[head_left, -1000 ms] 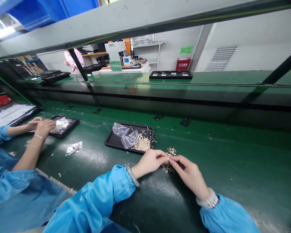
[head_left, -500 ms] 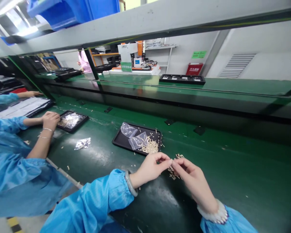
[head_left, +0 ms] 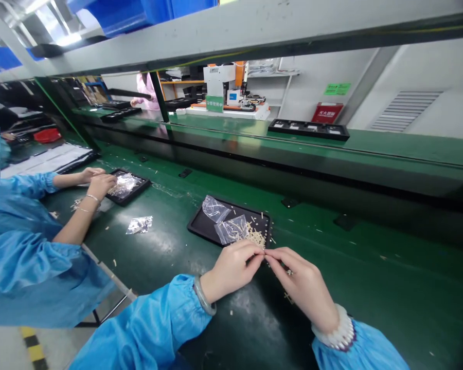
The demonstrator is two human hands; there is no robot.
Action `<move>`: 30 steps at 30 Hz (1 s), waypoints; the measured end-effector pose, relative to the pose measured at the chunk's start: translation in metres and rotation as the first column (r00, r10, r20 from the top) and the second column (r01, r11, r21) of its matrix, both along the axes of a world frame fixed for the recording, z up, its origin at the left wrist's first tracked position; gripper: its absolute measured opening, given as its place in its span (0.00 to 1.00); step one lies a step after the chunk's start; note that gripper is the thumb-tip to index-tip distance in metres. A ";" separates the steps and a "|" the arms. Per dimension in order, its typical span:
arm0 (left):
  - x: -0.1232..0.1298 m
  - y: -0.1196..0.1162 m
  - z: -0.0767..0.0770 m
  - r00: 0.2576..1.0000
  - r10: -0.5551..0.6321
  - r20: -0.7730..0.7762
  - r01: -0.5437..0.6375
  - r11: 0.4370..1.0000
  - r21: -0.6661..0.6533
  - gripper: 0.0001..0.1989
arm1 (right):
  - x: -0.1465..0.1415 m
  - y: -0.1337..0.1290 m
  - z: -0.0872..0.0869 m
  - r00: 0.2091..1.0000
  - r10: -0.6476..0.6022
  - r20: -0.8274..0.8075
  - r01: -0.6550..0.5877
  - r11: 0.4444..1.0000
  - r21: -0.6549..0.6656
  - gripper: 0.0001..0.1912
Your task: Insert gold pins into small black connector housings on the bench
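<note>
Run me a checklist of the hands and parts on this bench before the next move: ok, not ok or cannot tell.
1. Fingertips together: ok; the left hand and right hand meet at their tips.
2. Piece at the fingertips identified: cannot tell; too small.
3. Pale pieces all inside the black tray: not ok; some lie on the green bench.
4. Clear plastic bags inside that tray: ok, two.
5. Co-worker's hands apart from these: ok, at the smaller tray.

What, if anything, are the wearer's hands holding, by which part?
Cannot be told: left hand and right hand meet at the fingertips; anything between is too small to see.
</note>
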State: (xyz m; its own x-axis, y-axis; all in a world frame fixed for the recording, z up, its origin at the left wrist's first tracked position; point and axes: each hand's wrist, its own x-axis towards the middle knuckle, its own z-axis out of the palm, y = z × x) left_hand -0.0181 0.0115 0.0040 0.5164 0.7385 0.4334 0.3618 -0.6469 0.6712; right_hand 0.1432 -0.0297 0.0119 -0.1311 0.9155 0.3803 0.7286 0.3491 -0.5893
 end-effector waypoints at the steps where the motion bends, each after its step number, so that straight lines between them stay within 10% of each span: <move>1: -0.001 0.000 0.000 1.000 0.000 -0.025 0.001 0.999 0.041 0.09 | -0.001 0.001 0.000 1.000 0.003 0.024 -0.003 1.000 0.017 0.10; 7: -0.005 0.000 0.005 0.999 -0.004 -0.049 0.007 0.999 0.054 0.09 | -0.009 0.007 0.003 0.993 -0.045 0.108 0.033 0.993 0.109 0.09; 18: -0.003 0.010 -0.002 0.939 0.145 0.311 0.069 0.808 -0.585 0.09 | 0.004 0.024 -0.010 0.961 -0.267 -0.071 0.255 0.955 -0.150 0.10; 24: -0.003 0.016 -0.007 0.945 0.165 0.281 0.044 0.790 -0.612 0.08 | -0.005 0.030 -0.018 0.982 -0.165 0.098 0.175 0.979 -0.108 0.11; 30: -0.003 0.017 -0.007 0.959 0.132 0.252 0.056 0.781 -0.622 0.08 | -0.006 0.025 -0.010 0.992 -0.104 -0.069 0.103 0.994 -0.024 0.11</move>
